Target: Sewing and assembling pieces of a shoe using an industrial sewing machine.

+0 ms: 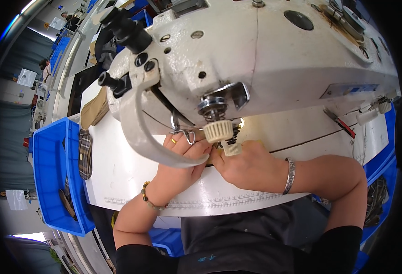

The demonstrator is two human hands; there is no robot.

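Note:
A white industrial sewing machine (pixel 283 50) spans the upper middle of the view, its head hanging over both hands. Under the curved guard, my left hand (pixel 180 157) has its fingers bent and drawn together; a ring and a bead bracelet are on it. Close against it, my right hand (pixel 244 169), with a metal bangle at the wrist, is closed in a pinch beside the cream tension knob (pixel 219 130). A sliver of brownish material shows between the hands. What they grip is mostly hidden by the fingers and the machine parts.
A white worktop (pixel 119 176) with a ruler strip along its near edge lies beneath. To the left stands a blue bin (pixel 50 178); plaid fabric (pixel 85 153) and a tan piece (pixel 94 109) lie nearby. Red-handled snips (pixel 345 128) rest at the right. A blue container (pixel 378 182) holds plaid cloth.

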